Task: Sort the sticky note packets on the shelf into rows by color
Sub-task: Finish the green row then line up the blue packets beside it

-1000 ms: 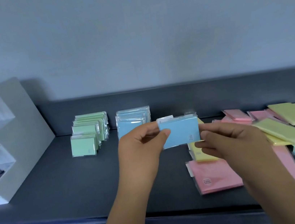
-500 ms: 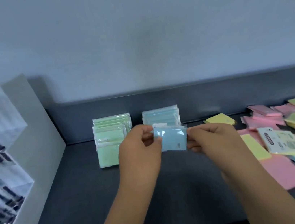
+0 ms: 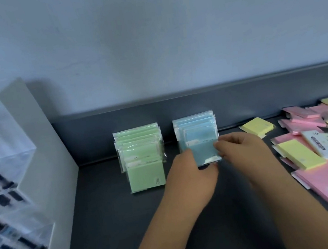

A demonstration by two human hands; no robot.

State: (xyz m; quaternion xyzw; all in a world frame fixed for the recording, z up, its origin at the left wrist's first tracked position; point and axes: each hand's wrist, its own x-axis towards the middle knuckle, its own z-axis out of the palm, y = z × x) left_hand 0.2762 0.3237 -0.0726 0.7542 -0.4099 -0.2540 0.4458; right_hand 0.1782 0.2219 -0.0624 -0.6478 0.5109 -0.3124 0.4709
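"Hands first: what have they got?"

"Both curled: left hand (image 3: 195,174) and right hand (image 3: 244,151) each pinch one side edge of a single blue packet (image 3: 204,152). The two-sided hold probably keeps it square and upright."

"Where is the packet?"

"Front of the blue row (image 3: 194,124), seemingly touching the packet behind. The left hand hides whether its foot rests on the shelf (image 3: 119,215)."

"Neighbours?"

"One green row (image 3: 141,148) just to the left, filed upright the same way, faces forward so the colour reads at a glance. On the right is an unsorted heap of pink packets (image 3: 325,182), yellow packets (image 3: 257,127) and a few blue, flat and overlapping. Judged: green and blue are begun, pink and yellow not yet rowed."
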